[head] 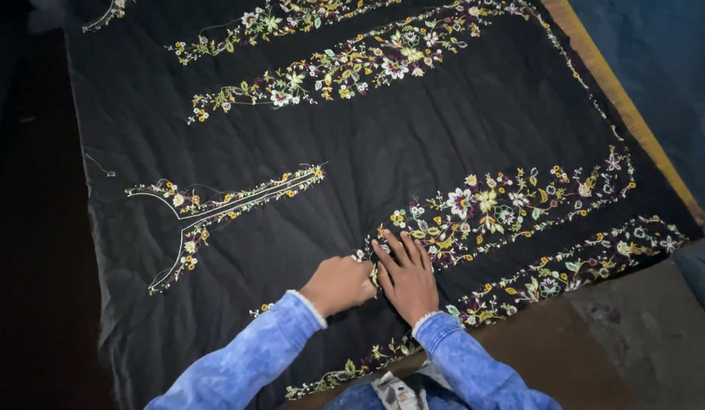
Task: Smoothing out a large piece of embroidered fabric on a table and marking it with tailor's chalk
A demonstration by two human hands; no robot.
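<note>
A large black cloth [383, 144] lies spread flat, embroidered with bands of white, yellow and purple flowers. My right hand [406, 274] presses flat on the near end of one floral band [489, 209], fingers spread. My left hand [339, 284] is closed in a fist right beside it, touching the cloth at the band's tip; whether it pinches something small is hidden. Both arms wear blue mottled sleeves.
A Y-shaped embroidered neckline motif [208, 212] lies left of my hands. More floral bands [345, 68] run across the far part. A yellow-edged strip [618, 99] borders the cloth on the right, with brown floor [595, 349] beyond the near edge.
</note>
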